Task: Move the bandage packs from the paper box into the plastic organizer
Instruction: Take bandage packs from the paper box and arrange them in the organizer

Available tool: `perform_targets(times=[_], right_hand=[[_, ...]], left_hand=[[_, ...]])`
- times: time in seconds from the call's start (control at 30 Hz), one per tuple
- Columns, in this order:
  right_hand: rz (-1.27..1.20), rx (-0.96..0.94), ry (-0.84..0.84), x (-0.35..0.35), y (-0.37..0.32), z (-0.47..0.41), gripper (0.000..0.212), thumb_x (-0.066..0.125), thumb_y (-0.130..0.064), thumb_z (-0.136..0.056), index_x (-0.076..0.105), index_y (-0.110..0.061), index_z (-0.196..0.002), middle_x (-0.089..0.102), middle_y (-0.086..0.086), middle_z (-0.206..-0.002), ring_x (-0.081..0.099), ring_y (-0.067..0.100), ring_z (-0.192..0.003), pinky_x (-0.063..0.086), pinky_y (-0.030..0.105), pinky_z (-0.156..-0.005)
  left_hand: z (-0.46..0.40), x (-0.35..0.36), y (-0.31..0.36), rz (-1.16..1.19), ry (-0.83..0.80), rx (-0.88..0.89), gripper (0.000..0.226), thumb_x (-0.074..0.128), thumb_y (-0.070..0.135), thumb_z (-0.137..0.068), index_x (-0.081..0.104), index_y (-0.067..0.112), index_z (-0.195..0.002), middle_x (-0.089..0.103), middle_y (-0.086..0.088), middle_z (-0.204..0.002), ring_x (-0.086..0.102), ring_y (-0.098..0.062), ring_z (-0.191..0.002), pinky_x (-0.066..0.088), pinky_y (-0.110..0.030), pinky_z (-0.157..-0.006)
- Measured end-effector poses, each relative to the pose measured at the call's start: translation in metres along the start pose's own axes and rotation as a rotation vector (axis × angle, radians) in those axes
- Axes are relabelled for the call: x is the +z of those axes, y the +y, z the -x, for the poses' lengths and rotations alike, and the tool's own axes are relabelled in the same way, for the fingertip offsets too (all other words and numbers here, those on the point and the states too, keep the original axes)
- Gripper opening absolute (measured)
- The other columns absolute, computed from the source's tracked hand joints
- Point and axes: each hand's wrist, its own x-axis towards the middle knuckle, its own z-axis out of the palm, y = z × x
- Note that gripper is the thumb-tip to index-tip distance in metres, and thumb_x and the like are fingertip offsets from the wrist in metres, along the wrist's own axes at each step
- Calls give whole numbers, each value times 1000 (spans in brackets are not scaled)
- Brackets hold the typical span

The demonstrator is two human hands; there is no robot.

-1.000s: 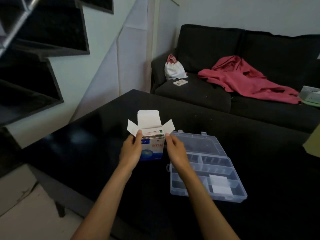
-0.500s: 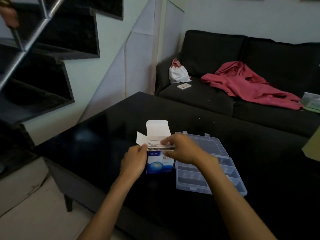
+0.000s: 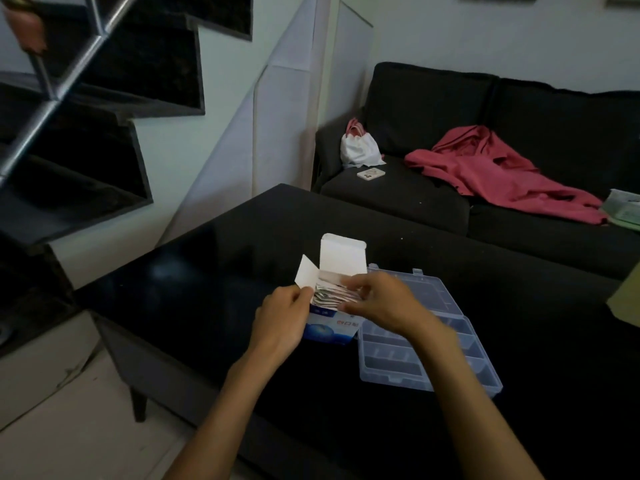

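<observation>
Several bandage packs (image 3: 330, 295) stand packed in the opened paper box (image 3: 332, 325) on the black counter (image 3: 214, 271). Right hand (image 3: 381, 303) pinches their tops; left hand (image 3: 282, 318) grips the box's side. Plastic organizer (image 3: 446, 344) lies open, touching the box's right side.

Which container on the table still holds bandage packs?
The paper box, flaps open, packs showing at its mouth; the plastic organizer beside it shows none.

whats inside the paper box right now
A stack of bandage packs shows at the open top of the paper box; the right hand covers part, and lower contents are hidden.
</observation>
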Motion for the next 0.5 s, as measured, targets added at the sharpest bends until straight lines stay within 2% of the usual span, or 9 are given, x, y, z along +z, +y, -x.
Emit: perform_targets(times=[0.07,0.17,0.3,0.4,0.5], right_hand=[[8,-4,65,3,5,2,36,65,-28,-87,61,-24,-123,64,-2,-112,53,6,-90,43,19,-71],[61,-34,203,15,11,5,26,59,-33,-91,66,-21,-114,67,0,-96,53,3,-75,41,14,-64],[57,-94,329,28,17,9,30,49,-35,-96,59,-22,-121,67,0,-107,57,8,-89,50,22,-75],[5,-91,353,26,28,13,32,47,-34,-97,59,-21,-123,68,2,-110,62,11,-91,54,23,-71],[-117,-73,337,23,31,16,30,47,-29,-98,61,-19,-122,68,3,-113,63,9,-90,56,22,-68]], left_hand=[[6,0,6,-69,-1,41,39,40,33,-99,55,16,-67,60,2,-79,55,-9,-69,39,-29,-70],[12,2,11,-170,29,88,41,37,34,-100,48,19,-64,59,0,-82,49,-12,-66,33,-28,-68],[15,4,16,-215,68,125,36,36,35,-101,56,15,-78,67,-6,-97,52,-16,-75,36,-28,-70],[16,8,19,-234,67,161,34,36,37,-101,55,17,-80,68,-4,-101,52,-12,-74,31,-19,-61],[14,13,19,-251,69,177,34,37,39,-100,55,17,-82,69,-4,-103,58,-13,-78,34,-20,-59]])
